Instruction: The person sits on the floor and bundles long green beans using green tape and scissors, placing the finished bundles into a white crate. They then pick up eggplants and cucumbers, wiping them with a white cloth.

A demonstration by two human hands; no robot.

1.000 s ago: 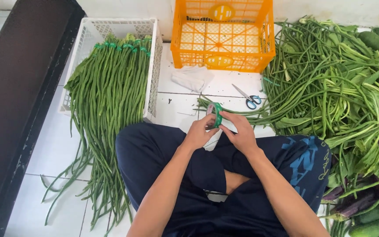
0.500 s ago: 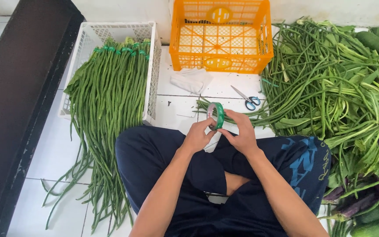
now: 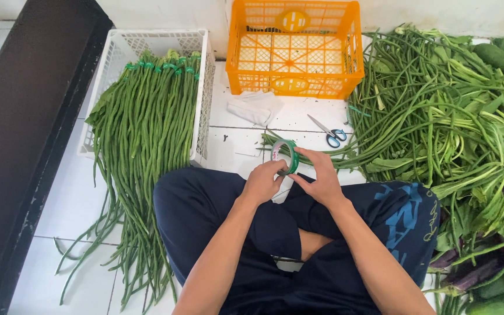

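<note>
Green tape roll [image 3: 285, 156] held in both hands over the lap.
Left hand [image 3: 262, 182] and right hand [image 3: 320, 178] pinch it, perhaps peeling its end; scissors [image 3: 329, 132] and loose beans [image 3: 438, 111] lie just beyond, bundled beans [image 3: 144, 134] left, bare floor tiles [image 3: 65, 204] between.

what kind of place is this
Probably a produce sorting spot on a tiled floor, perhaps at a market or farm: bundled long beans in a white crate, a loose bean heap, an orange crate.

Bright even daylight, soft shadows, sharp
</note>
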